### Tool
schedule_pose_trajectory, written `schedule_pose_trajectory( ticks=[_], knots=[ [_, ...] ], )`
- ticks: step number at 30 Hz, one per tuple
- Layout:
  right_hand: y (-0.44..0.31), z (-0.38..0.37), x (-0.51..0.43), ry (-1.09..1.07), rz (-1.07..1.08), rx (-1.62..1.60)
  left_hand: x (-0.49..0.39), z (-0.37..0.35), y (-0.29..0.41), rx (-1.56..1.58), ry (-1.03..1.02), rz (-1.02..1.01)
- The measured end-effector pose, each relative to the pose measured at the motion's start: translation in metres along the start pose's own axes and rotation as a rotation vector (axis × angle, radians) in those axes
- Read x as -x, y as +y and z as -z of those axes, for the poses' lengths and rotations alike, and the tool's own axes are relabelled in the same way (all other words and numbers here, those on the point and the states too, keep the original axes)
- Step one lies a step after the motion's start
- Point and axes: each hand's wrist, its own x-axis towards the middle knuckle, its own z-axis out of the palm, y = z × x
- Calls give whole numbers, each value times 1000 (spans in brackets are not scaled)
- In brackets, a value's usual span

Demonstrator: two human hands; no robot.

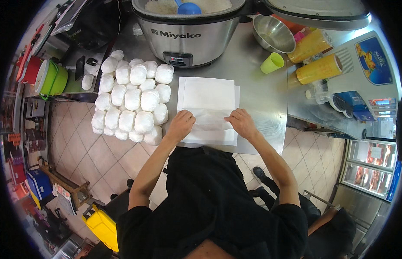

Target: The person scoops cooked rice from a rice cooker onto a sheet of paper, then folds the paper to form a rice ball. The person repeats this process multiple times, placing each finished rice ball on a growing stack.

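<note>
My left hand (183, 124) and my right hand (241, 122) pinch the two sides of a folded sheet of thin white paper (210, 119). A roll or fold of it spans between them, above a stack of white paper sheets (209, 92) on the steel table. What lies inside the fold, if anything, cannot be seen. Left of my left hand, many white paper-wrapped bundles (133, 98) are piled in rows and layers. Beyond the paper stands a large Miyako rice cooker (191, 39), its lid raised, with white rice (214, 5) and a blue scoop (189, 8) in it.
A steel bowl (274, 34) and a lime-green cup (272, 63) stand at the back right, near yellow cup stacks (319, 68) and a drinks dispenser (359, 61). A green bucket (52, 77) stands far left. A co-worker (330, 230) sits behind on the right.
</note>
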Motion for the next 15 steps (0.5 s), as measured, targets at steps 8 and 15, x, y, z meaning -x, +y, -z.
schedule_pose_trajectory(
  ticks=[8,15],
  knots=[
    [-14,-21,8,-120,26,118,-7,-7,14,-56,-179,-18],
    [-46,-16,11,-169,-93,226,-2,5,32,-62,-274,41]
  ],
)
